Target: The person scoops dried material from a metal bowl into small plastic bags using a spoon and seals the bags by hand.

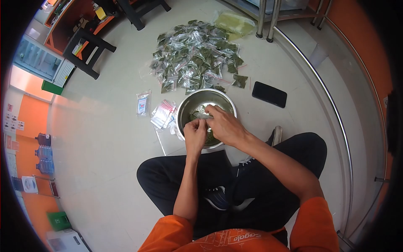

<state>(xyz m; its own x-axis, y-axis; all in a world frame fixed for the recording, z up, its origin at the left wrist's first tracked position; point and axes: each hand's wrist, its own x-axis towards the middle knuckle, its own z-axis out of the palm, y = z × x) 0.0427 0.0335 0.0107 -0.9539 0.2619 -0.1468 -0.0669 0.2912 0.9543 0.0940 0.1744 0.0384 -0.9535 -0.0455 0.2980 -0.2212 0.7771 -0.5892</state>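
Note:
Both hands are over a steel bowl (181,111) that has green leafy bits (210,137) in it. My left hand (195,133) pinches the lower edge of a small clear plastic bag (204,115). On the other side of that bag is my right hand (222,125), its fingers closed on it near the top. Beyond the bowl lies a large heap of small clear bags filled with dark green leaves (197,59). Left of the bowl, a stack of flat bags with red-striped tops (164,113) rests on the floor, beside a packet with a blue and white label (143,104).
A black phone (269,94) lies right of the bowl. A larger yellow-green bag (235,24) sits behind the heap. Steel rails (323,86) curve along the right. Black stools (87,52) stand at the upper left. My crossed legs (273,176) are close in front of the bowl.

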